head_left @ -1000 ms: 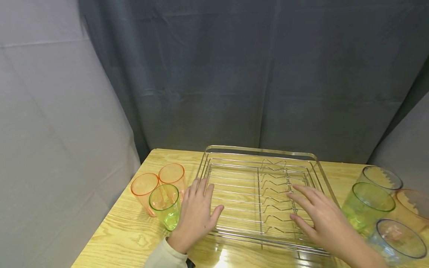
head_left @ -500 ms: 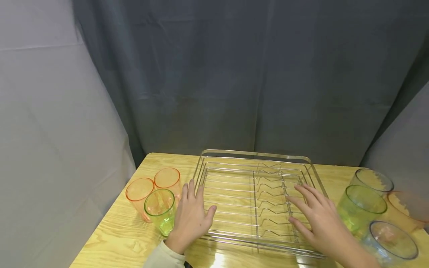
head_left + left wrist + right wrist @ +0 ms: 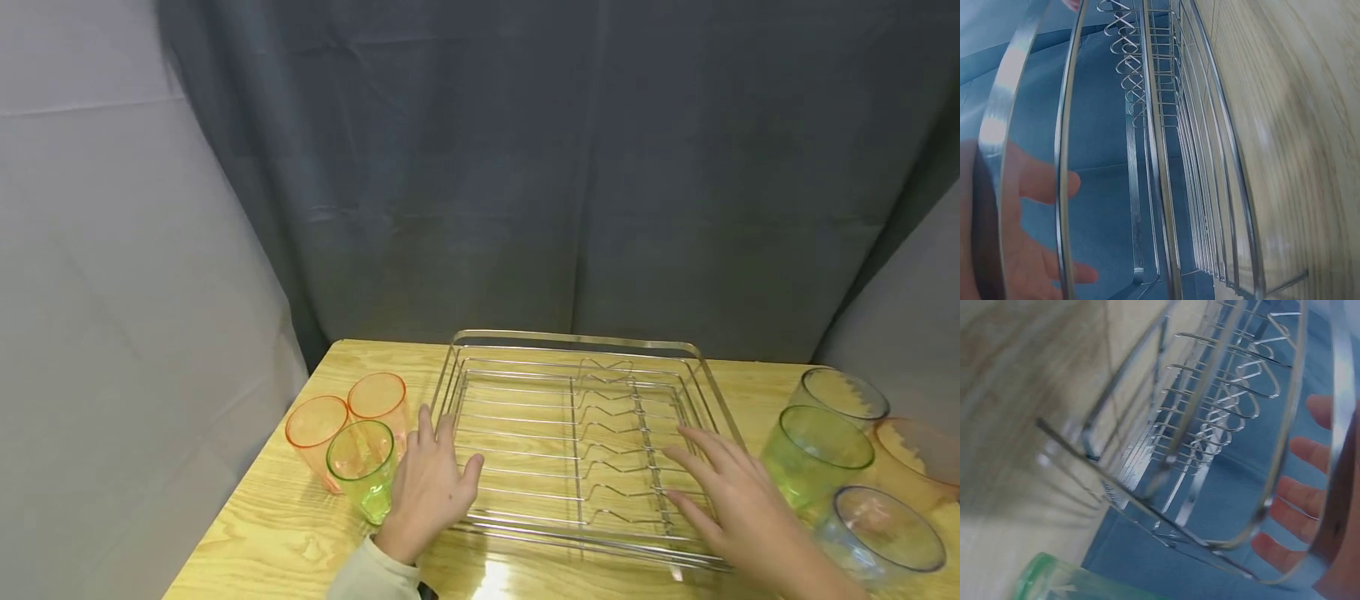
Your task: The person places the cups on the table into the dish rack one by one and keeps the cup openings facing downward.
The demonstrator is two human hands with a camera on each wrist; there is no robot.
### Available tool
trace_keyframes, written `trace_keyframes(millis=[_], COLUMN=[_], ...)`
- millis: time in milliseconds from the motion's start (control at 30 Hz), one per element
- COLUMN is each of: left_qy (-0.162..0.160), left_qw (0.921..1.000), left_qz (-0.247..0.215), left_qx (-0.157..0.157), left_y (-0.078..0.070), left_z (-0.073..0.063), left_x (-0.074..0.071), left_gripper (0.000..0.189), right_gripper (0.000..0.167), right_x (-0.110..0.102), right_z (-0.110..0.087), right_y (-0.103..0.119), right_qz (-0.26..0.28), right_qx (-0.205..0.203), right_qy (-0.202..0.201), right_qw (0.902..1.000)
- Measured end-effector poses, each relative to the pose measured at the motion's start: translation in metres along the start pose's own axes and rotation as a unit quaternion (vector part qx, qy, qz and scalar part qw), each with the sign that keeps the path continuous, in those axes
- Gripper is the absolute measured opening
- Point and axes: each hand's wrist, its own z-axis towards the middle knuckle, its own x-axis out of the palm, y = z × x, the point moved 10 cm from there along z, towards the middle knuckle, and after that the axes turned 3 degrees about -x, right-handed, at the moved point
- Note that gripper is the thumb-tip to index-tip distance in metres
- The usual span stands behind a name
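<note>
The wood-grained desk (image 3: 255,533) carries everything. At its middle lies the wire rack (image 3: 570,337), flat and squared to the person, probably so that both its sides come within easy reach. It sits between the hands: the left hand (image 3: 431,487) is over its near left side, the right hand (image 3: 738,492) over its near right. Both have fingers extended and apart, gripping nothing; whether they touch the rack I cannot tell. The cups stand mouth up at either side, which seems to keep them off the rack yet handy. Right, beyond the hand: a blue cup (image 3: 881,533), green cup (image 3: 817,458), orange cup (image 3: 911,467) and clear cup (image 3: 846,393). Left, a smaller-looking green cup (image 3: 363,471) stands just beside the hand, two orange cups (image 3: 315,437) behind it.
</note>
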Motion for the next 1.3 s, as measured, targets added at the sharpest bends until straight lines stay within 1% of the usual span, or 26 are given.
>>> trace_keyframes(millis=[133, 267, 433, 533, 667, 800, 900, 1100, 1300], left_qy=[-0.002, 0.001, 0.031, 0.045, 0.05, 0.054, 0.059, 0.076, 0.08], left_qw=[0.9999, 0.9996, 0.9979, 0.9962, 0.9949, 0.994, 0.993, 0.9865, 0.9832], left_qz=[-0.016, -0.028, -0.048, -0.055, -0.065, -0.073, -0.086, -0.128, -0.146], left_qx=[0.001, 0.0, -0.03, -0.05, -0.059, -0.061, -0.056, -0.068, -0.074], left_y=[0.0, 0.003, 0.011, 0.016, 0.019, 0.021, 0.02, 0.025, 0.028], left_z=[0.001, 0.004, 0.008, 0.008, 0.007, 0.006, 0.005, 0.002, 0.001], left_x=[-0.001, -0.003, 0.002, 0.005, 0.006, 0.006, 0.007, 0.011, 0.011], left_gripper=[0.073, 0.08, 0.09, 0.091, 0.09, 0.09, 0.093, 0.096, 0.096], right_gripper=[0.053, 0.054, 0.051, 0.049, 0.048, 0.049, 0.051, 0.051, 0.045], right_x=[0.005, 0.008, 0.009, 0.009, 0.008, 0.008, 0.006, 0.0, -0.019], right_z=[-0.007, -0.008, -0.011, -0.011, -0.01, -0.011, -0.012, -0.012, -0.006], right_y=[-0.005, -0.01, -0.016, -0.016, -0.014, -0.013, -0.013, -0.01, -0.007], right_qz=[0.006, 0.018, 0.044, 0.044, 0.038, 0.035, 0.03, 0.017, 0.024], right_qx=[0.009, 0.01, 0.023, 0.024, 0.018, 0.015, 0.013, -0.001, -0.032], right_qy=[0.004, 0.004, 0.008, 0.004, -0.004, -0.011, -0.017, -0.035, -0.073], right_qw=[0.9999, 0.9998, 0.9987, 0.9988, 0.9991, 0.9992, 0.9993, 0.9993, 0.9965])
